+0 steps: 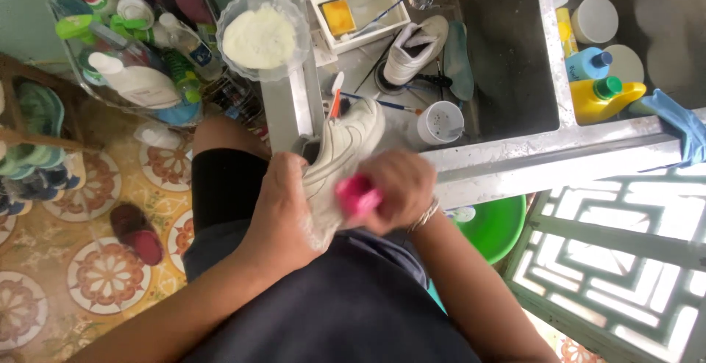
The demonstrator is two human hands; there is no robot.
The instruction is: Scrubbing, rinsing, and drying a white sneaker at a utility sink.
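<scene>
My left hand (283, 212) grips a white sneaker (344, 146) from the side, holding it over my lap at the edge of the steel sink. My right hand (401, 190) is closed around a pink brush (357, 195) pressed against the shoe's side. Soap foam shows on the shoe and on my left palm. A second white sneaker (413, 50) lies in the sink (507, 54) beside a dark insole (458, 50).
A clear bowl of white powder (261, 37) sits on the sink's left rim. A white tray with a yellow sponge (340, 17), a white cup (440, 122), toothbrushes, a yellow bottle (603, 98), a blue cloth (680, 124) and a green basin (496, 227) surround the sink.
</scene>
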